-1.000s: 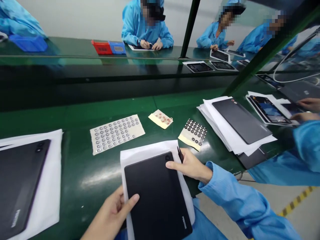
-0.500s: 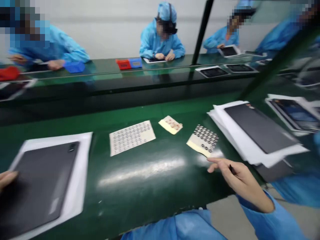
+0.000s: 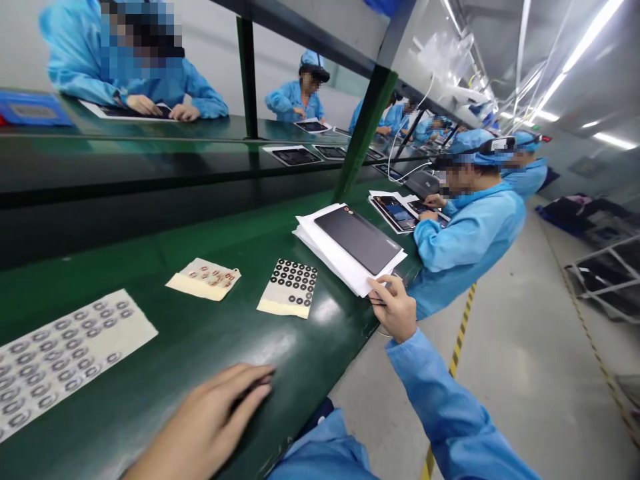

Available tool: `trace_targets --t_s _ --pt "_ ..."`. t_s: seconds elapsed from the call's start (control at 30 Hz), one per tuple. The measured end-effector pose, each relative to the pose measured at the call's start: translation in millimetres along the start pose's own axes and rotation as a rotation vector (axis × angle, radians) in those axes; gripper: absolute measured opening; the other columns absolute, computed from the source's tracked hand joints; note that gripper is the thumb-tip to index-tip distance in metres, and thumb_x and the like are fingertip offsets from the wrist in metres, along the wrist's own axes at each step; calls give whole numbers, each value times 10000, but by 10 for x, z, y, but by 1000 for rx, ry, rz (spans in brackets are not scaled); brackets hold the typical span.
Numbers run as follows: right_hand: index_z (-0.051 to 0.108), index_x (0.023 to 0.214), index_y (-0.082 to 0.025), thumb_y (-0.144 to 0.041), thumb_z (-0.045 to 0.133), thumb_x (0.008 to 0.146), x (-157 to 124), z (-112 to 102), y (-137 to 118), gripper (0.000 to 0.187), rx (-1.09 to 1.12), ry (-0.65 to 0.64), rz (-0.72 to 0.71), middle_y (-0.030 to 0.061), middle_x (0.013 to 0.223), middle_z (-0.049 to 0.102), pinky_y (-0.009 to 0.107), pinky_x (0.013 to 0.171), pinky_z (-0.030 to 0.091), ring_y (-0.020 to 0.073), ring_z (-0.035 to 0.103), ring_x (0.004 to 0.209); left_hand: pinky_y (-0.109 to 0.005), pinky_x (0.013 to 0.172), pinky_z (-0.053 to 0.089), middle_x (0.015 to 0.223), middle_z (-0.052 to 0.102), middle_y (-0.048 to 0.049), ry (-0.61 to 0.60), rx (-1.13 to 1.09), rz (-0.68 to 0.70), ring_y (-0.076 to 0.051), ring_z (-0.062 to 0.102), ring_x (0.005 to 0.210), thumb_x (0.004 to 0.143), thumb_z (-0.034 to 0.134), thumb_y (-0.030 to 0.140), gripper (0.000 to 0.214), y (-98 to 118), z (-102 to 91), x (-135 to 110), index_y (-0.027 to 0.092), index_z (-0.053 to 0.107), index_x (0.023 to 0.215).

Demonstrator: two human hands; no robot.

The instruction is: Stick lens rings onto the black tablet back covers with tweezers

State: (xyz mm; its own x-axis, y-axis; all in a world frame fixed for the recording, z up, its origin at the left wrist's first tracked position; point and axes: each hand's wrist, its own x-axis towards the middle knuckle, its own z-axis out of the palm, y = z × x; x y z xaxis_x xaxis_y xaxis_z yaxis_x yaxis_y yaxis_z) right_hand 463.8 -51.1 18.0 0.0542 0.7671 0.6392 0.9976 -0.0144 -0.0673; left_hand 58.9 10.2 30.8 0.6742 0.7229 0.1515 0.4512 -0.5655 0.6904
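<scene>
Reaching over the bench edge, the right hand touches the near corner of a stack of white sheets with its fingertips; whether the pinch is closed on the paper cannot be told. A dark slender item shows at these fingers, too small to identify. The dark tablet lies flat on top of the stack, inside the paper margin, at the right side of the green bench.

The left hand is positioned low over the near part of the bench, palm down, fingers together and thumb slightly apart; whether it grips anything cannot be told.

Between the left hand and the stack, located beyond both hands: a sheet of black rings. To its left: a smaller sheet of reddish rings. At far left: a large sheet of clear rings, cut by the picture edge. Beyond the stack: a tablet with lit-looking dark face, resting on white paper, near a seated co-worker in blue
</scene>
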Motion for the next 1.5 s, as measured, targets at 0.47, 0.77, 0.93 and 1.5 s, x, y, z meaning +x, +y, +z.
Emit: trace_targets --t_s 0.47,0.77,0.93,1.5 --pt "698 1006 -214 -192 618 939 409 -188 331 107 285 -58 -15 66 982 677 275 727 542 172 671 828 -282 677 591 900 781 -127 -47 -885 -323 -167 730 729 976 582 265 198 726 1158 2052 132 712 910" --pt "725 1097 -226 -90 527 930 425 -52 431 293 195 -25 -69 66 1057 701 240 718 545 151 696 848 -294 726 616 886 780 -178 -21 -1160 -449 -182 745 714 939 697 363 272 779 1187 2118 94 693 898" --pt "695 1098 -212 -176 532 1006 660 -74 237 191 216 57 -54 84 1046 690 256 762 549 165 687 902 -411 834 629 1006 760 -230 21 -1407 -447 -282 772 923 922 356 825 810 896 1022 2435 97 616 1162" --pt "757 986 -227 -291 788 883 397 -609 -781 124 885 -388 70 -5 679 640 252 459 440 124 557 524 -527 974 605 1099 795 11 236 -739 -932 -374 680 1209 671 848 588 752 569 189 -986 452 612 1372"
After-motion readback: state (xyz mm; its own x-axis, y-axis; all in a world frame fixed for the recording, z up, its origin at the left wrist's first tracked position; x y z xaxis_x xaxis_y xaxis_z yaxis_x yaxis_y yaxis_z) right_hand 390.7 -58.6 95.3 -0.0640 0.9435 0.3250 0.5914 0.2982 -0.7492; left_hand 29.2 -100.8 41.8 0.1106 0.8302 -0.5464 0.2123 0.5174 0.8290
